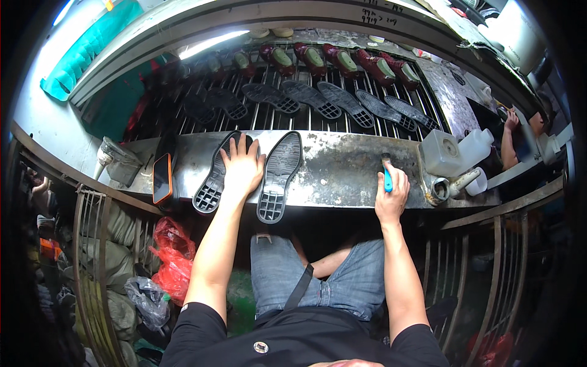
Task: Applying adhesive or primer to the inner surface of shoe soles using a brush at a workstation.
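Two black shoe soles lie on the metal bench ledge in front of me, their gridded heels toward me. My left hand (243, 168) rests with spread fingers over the left shoe sole (211, 183) and covers part of it. Just to its right lies the other shoe sole (280, 174), its heel end reaching past the ledge's front edge. On the right, my right hand (393, 192) is closed around the blue handle of a small brush (387, 175). The brush's dark bristle end points away from me, over the stained part of the ledge.
Behind the ledge, a rack of rollers (382, 131) carries several black soles (345, 104) and a row of dark red shoes (312, 59). An orange-edged phone (162, 178) lies at left. Right are a plastic container (441, 151), a white bottle (476, 147) and a small pot (438, 191).
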The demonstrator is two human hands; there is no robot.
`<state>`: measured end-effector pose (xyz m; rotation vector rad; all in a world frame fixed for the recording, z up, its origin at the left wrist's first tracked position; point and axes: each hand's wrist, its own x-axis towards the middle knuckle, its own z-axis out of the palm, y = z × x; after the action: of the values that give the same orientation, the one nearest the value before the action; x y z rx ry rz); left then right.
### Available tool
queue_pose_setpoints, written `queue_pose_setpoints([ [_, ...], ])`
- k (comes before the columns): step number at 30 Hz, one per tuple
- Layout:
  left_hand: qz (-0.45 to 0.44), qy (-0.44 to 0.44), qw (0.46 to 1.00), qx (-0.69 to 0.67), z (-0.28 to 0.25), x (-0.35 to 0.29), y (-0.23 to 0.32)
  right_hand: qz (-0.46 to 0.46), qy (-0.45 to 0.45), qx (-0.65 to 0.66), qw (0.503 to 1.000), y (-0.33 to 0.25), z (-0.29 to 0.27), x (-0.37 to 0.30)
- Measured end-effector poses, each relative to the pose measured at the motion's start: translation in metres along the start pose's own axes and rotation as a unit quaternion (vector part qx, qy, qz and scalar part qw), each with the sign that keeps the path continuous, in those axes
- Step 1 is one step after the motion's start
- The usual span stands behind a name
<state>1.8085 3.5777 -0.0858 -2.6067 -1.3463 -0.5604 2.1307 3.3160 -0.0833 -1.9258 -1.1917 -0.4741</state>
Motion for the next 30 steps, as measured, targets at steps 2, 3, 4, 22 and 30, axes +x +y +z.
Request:
queue_pose_setpoints([
  [2,0.0,-0.005,1.0,0.001,0.001,0.001,0.0,0.002,-0.004,-0.005,1.0,0.001,0.0,0.0],
  [3,-0.002,-0.003,1.0,-0.004,0.001,0.002,0.0,0.001,-0.001,-0.002,1.0,0.002,0.001,0.001],
  [4,-0.004,-0.003,1.0,-0.009,0.001,0.003,0.001,0.0,0.002,0.0,1.0,0.002,0.002,0.001],
  [22,-0.013,-0.014,1.0,-0.017,0.0,-0.004,0.002,-0.002,0.003,-0.001,1.0,-0.001,-0.006,-0.003],
  [30,-0.011,-0.022,1.0,0.012,0.0,0.007,-0.002,-0.005,0.004,0.008,1.0,-0.002,0.0,0.012],
])
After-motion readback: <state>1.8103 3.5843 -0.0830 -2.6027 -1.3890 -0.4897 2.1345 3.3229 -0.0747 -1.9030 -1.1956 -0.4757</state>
